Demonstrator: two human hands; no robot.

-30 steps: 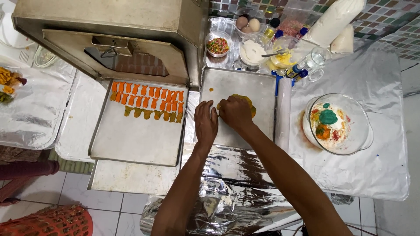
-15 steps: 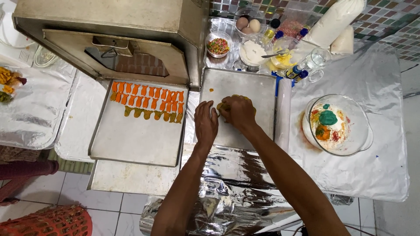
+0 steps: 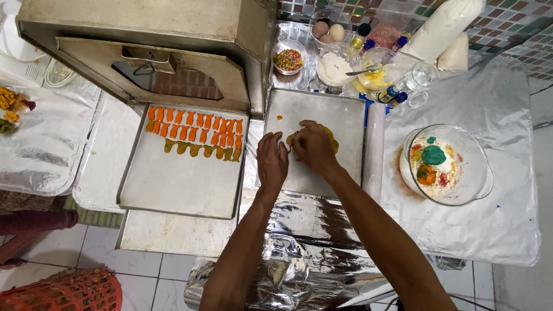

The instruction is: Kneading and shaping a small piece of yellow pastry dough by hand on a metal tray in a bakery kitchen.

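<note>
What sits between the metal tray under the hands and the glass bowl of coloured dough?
A white rolling pin, lying alongside the tray's right edge on foil, in the head view.

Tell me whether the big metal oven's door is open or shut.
Open: the big metal oven's door hangs forward and down, showing its inner panel and latch.

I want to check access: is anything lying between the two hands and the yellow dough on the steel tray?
Nothing visible does. The right hand already rests on the yellow dough, and the left hand lies beside it on the steel tray, with only bare metal between.
</note>
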